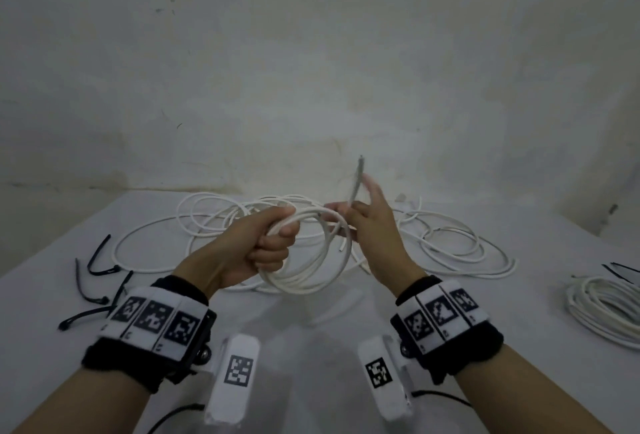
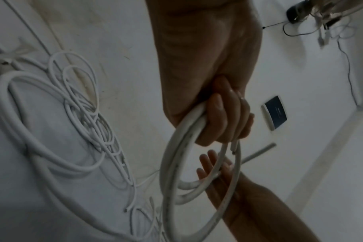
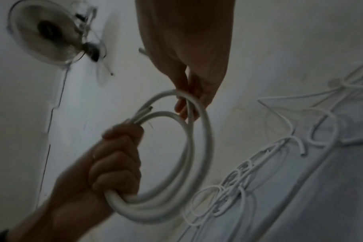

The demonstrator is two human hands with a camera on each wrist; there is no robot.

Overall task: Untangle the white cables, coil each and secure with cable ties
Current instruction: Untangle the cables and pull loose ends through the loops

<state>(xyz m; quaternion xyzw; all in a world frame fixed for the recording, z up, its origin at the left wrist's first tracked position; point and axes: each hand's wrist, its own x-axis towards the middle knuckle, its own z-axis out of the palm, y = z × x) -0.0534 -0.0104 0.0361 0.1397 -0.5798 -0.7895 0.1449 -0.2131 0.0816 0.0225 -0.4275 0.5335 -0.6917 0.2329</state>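
Observation:
My left hand (image 1: 277, 243) grips a small coil of white cable (image 1: 311, 267) in its fist, held above the table (image 1: 311, 322). In the left wrist view its fingers (image 2: 222, 117) wrap several turns of the coil (image 2: 170, 172). My right hand (image 1: 351, 213) pinches the same cable near its free end (image 1: 356, 180), which sticks upward past the raised index finger. In the right wrist view that hand (image 3: 189, 101) touches the top of the coil (image 3: 206, 144), with the left fist (image 3: 114, 160) below. More loose white cables (image 1: 443, 243) lie tangled behind.
Several black cable ties (image 1: 97, 271) lie on the table at the left. A finished white coil (image 1: 606, 309) sits at the right edge with black ties (image 1: 623, 269) behind it. The wall (image 1: 311, 87) stands close behind the table.

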